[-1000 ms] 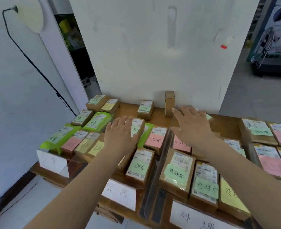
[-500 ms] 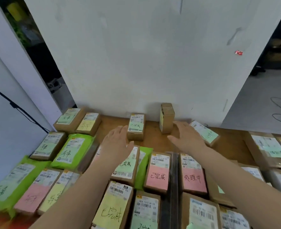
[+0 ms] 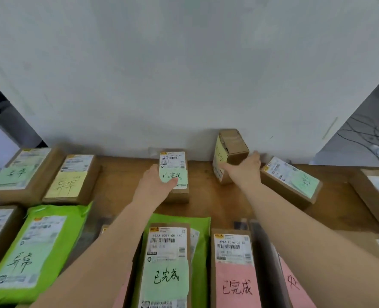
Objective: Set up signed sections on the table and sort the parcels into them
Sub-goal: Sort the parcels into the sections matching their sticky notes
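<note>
Brown cardboard parcels with coloured handwritten notes lie on a wooden table (image 3: pixel 121 181). My left hand (image 3: pixel 155 185) grips a small flat parcel with a green note (image 3: pixel 173 160) near the back wall, thumb lying over the note. My right hand (image 3: pixel 245 172) holds an upright small cardboard box (image 3: pixel 233 141) with a yellow note on its side, fingers round its right face. Both parcels stand on the table.
A white wall (image 3: pixel 184 85) rises right behind the table. At the left are two boxes with a green note (image 3: pixel 17 172) and a yellow note (image 3: pixel 73 178), and a green mailer bag (image 3: pixel 35 252). A tilted parcel (image 3: pixel 291 181) sits right of my right hand. Several labelled parcels fill the near side.
Both arms reached forward to the back of the table and the view closed in. My left hand took hold of the flat green-note parcel, my right hand the upright box.
</note>
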Demonstrator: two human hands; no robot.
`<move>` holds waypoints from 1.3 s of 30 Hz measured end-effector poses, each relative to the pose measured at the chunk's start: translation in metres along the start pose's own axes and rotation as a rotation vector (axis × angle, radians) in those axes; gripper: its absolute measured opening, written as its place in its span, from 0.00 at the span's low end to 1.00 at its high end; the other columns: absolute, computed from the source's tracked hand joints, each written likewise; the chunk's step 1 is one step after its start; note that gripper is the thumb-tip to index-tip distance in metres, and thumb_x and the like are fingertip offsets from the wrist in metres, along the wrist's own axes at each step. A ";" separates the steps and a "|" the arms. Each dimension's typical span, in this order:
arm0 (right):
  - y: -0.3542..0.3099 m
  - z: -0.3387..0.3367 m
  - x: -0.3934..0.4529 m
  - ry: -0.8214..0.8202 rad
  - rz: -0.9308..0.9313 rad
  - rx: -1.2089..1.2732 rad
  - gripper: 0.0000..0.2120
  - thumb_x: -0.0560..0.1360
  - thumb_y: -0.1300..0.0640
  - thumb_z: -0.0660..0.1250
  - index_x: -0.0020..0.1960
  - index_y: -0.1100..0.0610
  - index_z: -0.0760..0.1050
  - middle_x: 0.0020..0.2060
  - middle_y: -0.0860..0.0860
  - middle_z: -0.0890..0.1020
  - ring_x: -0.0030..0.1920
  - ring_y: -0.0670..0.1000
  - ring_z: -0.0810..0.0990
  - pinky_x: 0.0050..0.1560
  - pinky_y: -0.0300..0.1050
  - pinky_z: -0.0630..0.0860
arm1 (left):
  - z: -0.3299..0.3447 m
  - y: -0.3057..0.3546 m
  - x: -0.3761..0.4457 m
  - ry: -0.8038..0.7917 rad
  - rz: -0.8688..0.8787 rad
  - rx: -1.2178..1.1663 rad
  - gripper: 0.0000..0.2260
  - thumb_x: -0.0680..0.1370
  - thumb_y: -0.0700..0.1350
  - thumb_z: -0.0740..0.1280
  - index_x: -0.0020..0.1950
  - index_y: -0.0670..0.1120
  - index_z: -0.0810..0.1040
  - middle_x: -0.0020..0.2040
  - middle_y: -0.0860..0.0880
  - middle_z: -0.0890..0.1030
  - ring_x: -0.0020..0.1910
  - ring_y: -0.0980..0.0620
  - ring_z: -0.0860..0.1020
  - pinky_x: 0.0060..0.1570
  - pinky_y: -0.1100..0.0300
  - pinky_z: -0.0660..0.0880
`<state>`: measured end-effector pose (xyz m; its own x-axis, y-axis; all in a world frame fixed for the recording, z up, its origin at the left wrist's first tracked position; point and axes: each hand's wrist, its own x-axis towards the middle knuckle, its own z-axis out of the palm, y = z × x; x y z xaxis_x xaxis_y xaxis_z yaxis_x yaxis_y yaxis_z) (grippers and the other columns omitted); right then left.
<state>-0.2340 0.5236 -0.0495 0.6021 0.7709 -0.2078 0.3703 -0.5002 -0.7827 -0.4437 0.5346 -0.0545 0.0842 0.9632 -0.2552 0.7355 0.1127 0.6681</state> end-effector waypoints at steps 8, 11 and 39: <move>0.011 0.025 0.016 0.117 -0.025 0.120 0.30 0.66 0.52 0.76 0.61 0.58 0.65 0.57 0.53 0.77 0.56 0.53 0.76 0.53 0.48 0.74 | 0.028 -0.021 0.044 -0.071 -0.131 -0.169 0.25 0.72 0.49 0.72 0.63 0.43 0.67 0.60 0.48 0.77 0.49 0.54 0.72 0.37 0.63 0.66; 0.011 0.035 0.006 0.051 -0.089 0.048 0.29 0.66 0.50 0.76 0.61 0.57 0.66 0.56 0.53 0.78 0.57 0.55 0.77 0.54 0.50 0.75 | 0.031 -0.025 0.046 -0.077 -0.160 -0.219 0.27 0.71 0.51 0.74 0.63 0.42 0.68 0.60 0.48 0.78 0.50 0.53 0.73 0.42 0.62 0.68; -0.030 -0.027 -0.035 0.019 -0.308 -0.081 0.26 0.67 0.43 0.62 0.62 0.52 0.71 0.55 0.54 0.77 0.52 0.53 0.74 0.49 0.46 0.70 | -0.022 -0.025 0.004 -0.024 -0.066 -0.740 0.32 0.71 0.44 0.74 0.72 0.53 0.64 0.57 0.50 0.79 0.57 0.49 0.77 0.51 0.57 0.74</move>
<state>-0.2475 0.5007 -0.0030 0.4656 0.8839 0.0433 0.5920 -0.2747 -0.7577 -0.4765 0.5408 -0.0563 0.0767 0.9440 -0.3210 0.0951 0.3135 0.9448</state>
